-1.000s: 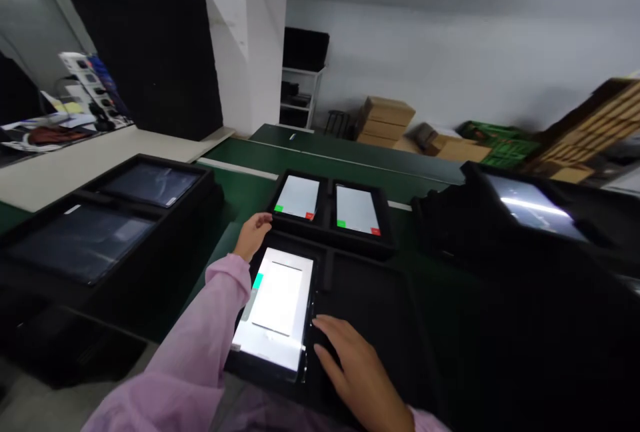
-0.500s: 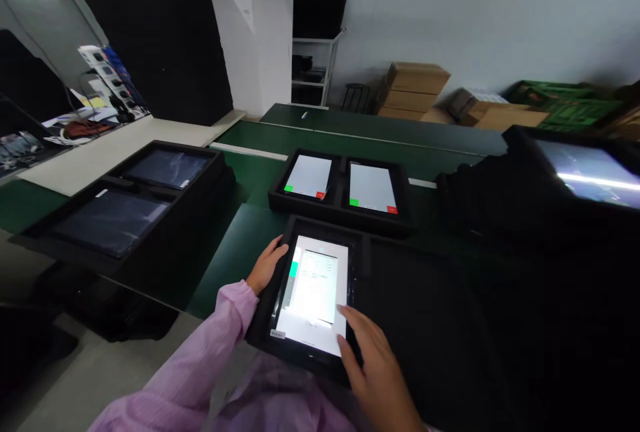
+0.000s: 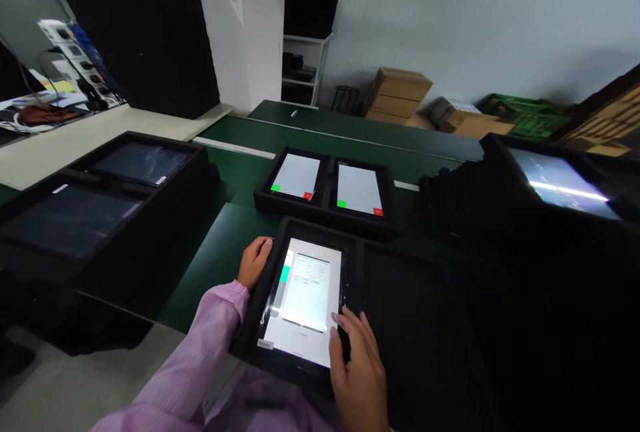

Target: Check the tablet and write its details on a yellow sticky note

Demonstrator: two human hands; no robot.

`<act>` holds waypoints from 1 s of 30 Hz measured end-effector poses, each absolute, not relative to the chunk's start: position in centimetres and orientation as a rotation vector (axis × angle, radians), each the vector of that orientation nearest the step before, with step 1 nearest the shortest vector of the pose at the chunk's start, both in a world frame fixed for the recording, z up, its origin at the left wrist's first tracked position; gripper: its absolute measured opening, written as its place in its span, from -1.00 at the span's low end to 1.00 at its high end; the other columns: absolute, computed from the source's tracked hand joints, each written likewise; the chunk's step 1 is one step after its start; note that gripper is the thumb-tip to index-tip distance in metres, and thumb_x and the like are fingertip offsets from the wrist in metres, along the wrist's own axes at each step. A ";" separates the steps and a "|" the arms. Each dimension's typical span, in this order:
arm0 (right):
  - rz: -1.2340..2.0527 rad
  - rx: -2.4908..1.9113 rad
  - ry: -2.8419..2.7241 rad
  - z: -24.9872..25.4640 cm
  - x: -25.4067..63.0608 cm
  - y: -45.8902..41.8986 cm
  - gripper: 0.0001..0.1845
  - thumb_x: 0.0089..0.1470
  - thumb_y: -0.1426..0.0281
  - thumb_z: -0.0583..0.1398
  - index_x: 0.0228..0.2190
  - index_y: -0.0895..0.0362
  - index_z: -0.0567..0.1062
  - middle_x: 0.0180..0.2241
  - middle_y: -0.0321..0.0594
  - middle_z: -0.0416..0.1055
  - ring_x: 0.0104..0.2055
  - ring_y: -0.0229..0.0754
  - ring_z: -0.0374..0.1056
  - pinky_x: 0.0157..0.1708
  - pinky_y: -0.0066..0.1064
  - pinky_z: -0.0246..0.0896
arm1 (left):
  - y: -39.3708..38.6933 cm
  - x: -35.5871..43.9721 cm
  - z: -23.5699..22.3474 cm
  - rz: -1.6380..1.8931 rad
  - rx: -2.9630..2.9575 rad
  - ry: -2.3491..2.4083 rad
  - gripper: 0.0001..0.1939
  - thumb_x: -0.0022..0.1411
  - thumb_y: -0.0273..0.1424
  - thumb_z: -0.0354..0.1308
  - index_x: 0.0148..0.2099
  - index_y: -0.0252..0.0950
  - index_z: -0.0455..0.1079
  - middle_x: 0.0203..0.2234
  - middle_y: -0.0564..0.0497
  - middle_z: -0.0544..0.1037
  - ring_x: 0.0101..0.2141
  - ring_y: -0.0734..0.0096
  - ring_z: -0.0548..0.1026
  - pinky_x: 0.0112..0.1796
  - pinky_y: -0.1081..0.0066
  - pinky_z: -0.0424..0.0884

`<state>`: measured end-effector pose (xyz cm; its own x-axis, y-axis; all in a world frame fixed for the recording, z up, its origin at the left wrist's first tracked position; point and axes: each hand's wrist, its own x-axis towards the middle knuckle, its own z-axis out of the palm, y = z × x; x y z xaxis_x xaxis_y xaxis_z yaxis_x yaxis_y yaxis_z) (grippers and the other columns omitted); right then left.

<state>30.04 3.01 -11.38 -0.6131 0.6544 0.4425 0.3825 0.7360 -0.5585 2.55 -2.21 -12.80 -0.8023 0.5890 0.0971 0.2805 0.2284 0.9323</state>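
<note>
A dark green workbench is running across the middle of the frame, and black foam trays are sitting on it, seemingly so each screen rests in its own padded recess. At the left of the frame a large black tray is holding two dark, unlit tablets, one behind the other. At the right edge another black holder is carrying a tilted screen that is catching a streak of light. In the centre, a smaller two-pocket tray is holding a pair of lit tablets side by side, each showing a white screen with a green and a red corner mark. Nearest the wearer, at lower centre, a further black tray is cradling the lit tablet being worked on; it is lying in the tray's left pocket, tipped slightly toward the viewer. The left hand, in a pink sleeve, is curling over the tray's left rim beside the tablet, apparently steadying it rather than lifting it; the fingers are bent around the edge in a loose hold. The right hand is lying flat and spread, gripping nothing, with its fingertips touching the lower right corner of the glowing display, as for tapping the screen. Cardboard boxes and green crates are standing along the far wall at the upper right.
</note>
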 end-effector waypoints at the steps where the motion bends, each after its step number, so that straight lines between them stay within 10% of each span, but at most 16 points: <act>1: 0.556 -0.800 -2.285 -11.5 30.1 3.0 -0.67 0.35 0.30 0.03 0.04 0.14 0.42 0.04 0.00 0.45 0.18 0.15 0.30 0.02 0.10 0.39 | -2.2 2.5 -12.9 1.598 0.817 2.231 -0.56 0.32 -0.06 0.00 -0.14 -0.31 0.51 -0.23 -0.06 0.59 -0.17 0.23 0.49 -0.11 0.35 0.35; 30: 0.530 -0.651 -2.364 -10.9 29.2 3.1 -0.71 0.33 0.36 0.04 0.02 0.09 0.42 0.06 -0.06 0.45 0.16 0.06 0.35 0.08 0.05 0.37 | -2.1 2.2 -12.6 1.573 0.795 2.250 -0.53 0.28 -0.01 -0.01 -0.17 -0.30 0.50 -0.25 -0.06 0.60 -0.20 0.23 0.50 -0.13 0.34 0.37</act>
